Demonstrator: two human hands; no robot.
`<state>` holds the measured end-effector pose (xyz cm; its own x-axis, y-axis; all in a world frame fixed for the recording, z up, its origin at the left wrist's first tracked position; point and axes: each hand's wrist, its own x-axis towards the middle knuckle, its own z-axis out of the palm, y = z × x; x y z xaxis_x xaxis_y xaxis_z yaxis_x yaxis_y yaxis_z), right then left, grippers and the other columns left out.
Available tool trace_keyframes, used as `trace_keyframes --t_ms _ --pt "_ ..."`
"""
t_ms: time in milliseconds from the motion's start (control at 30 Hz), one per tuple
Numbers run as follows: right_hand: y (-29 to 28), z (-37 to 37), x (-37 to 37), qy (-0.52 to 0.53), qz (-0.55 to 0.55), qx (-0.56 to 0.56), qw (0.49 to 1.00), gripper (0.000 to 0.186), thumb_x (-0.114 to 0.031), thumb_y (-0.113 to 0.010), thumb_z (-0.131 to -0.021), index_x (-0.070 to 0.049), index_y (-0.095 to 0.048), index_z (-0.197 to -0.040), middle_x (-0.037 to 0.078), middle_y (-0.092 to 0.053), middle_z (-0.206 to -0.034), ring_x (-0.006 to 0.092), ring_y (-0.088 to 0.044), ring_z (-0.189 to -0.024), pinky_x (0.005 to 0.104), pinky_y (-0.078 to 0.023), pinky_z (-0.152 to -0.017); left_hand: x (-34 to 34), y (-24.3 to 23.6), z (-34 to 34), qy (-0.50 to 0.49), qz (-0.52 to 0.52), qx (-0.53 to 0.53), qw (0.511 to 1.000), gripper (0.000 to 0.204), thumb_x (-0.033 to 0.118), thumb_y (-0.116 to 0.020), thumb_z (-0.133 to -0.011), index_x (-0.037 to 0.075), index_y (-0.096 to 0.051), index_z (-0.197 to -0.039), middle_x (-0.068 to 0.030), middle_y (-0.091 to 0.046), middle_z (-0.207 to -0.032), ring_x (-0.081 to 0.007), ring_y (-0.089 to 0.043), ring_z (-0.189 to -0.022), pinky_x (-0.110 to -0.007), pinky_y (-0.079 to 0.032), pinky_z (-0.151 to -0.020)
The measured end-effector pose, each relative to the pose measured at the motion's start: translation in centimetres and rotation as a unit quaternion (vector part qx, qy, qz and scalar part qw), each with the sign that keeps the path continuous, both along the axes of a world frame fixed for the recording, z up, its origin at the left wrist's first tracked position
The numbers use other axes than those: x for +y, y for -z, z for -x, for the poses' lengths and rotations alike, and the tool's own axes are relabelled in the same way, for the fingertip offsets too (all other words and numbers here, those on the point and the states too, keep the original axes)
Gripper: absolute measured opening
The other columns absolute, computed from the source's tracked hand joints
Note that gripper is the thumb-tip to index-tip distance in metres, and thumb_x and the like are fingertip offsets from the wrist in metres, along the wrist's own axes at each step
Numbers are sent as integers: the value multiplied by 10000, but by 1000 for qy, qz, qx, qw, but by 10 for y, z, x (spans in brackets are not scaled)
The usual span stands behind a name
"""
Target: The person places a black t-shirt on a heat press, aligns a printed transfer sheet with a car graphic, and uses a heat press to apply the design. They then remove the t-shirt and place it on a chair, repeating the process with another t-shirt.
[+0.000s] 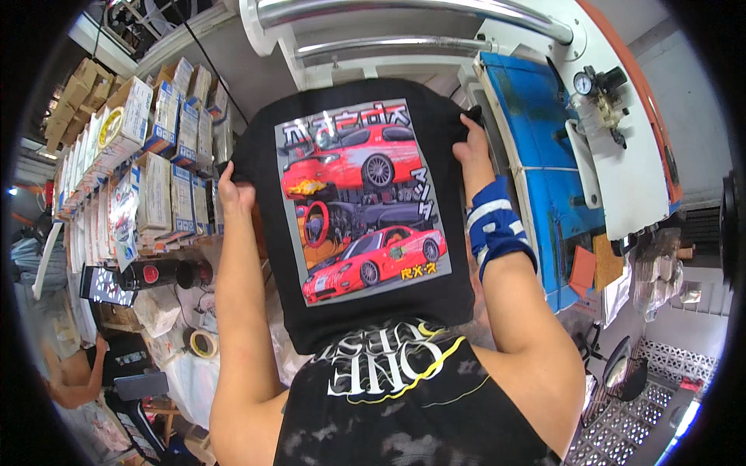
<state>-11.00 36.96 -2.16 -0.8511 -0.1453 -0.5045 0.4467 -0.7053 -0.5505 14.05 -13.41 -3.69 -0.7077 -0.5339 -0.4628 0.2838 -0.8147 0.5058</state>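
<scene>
Stretched between my hands is a black T-shirt [268,256] with a large printed panel of red sports cars and a car interior. My left hand [235,189] is closed on its left edge, thumb showing. My right hand [471,142] pinches the right edge near the top, pulling a small fold of cloth outward. A blue and white band wraps my right forearm. The shirt hangs spread out in front of my body, print toward me, its lower end by my own black top.
A white press machine with chrome bars [420,15] stands ahead, a blue panel [528,155] and pressure gauge [583,83] at right. Stacked boxes [155,194] and a tape roll [203,343] are at left. Another person's arm [81,380] shows at lower left.
</scene>
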Motion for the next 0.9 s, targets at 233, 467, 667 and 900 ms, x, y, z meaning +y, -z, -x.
trace_keyframes --t_ms 233,467,667,900 --pt "1 -3 -2 20 -8 16 1000 355 -139 -694 -948 10 -668 -1269 231 -700 -1279 427 -658 -1198 570 -450 -1143 -8 3 -3 8 11 38 999 411 166 -572 -1033 -78 -603 -1361 -207 -640 -1410 -345 -596 -1328 -490 -391 -1217" --pt "7 2 1 -5 -23 7 1000 395 -166 -713 -936 19 -658 -1281 227 -697 -1293 421 -659 -1201 573 -448 -1136 -14 8 -8 21 30 53 998 393 166 -599 -1026 -59 -612 -1349 -190 -650 -1390 -340 -623 -1278 -469 -423 -1184" --pt "26 -3 -4 -122 -578 51 805 580 -341 -702 -956 19 -589 -1396 242 -572 -1458 407 -535 -1358 524 -410 -1151 -9 14 -6 -109 571 -325 746 347 218 -656 -994 12 -653 -1274 -183 -702 -1164 -367 -650 -1162 -460 -468 -1089" --pt "-17 -34 -63 -204 -751 476 410 541 -383 -433 -1094 -22 -549 -1481 216 -474 -1582 431 -379 -1499 484 -313 -1235 24 -14 9 136 712 -239 646 410 261 -546 -1056 -3 -660 -1348 -208 -679 -1354 -354 -636 -1273 -403 -469 -1094"
